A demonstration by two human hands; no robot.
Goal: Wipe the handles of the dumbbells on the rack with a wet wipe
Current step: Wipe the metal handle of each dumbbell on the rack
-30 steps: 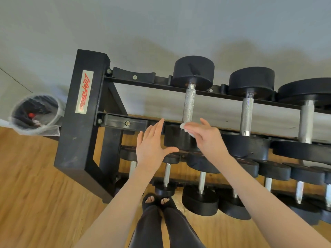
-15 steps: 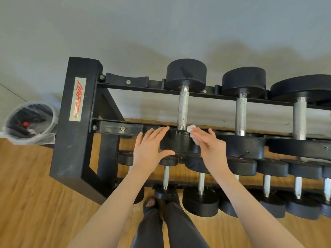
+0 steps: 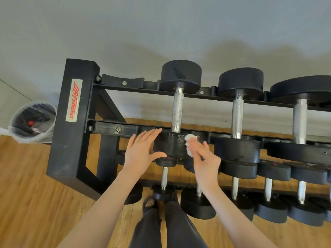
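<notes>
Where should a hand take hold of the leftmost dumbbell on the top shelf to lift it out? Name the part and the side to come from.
Grip the knurled steel handle of the leftmost top dumbbell, probably from above, fingers wrapped across it. The bar lies bare between the two rack rails, while both black heads are too wide to hold. The left hand and the right hand with the wipe are at the near head.

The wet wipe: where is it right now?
In the head view, the wet wipe is under the right hand, against the near weight of the leftmost top-row dumbbell, below its handle.
</notes>
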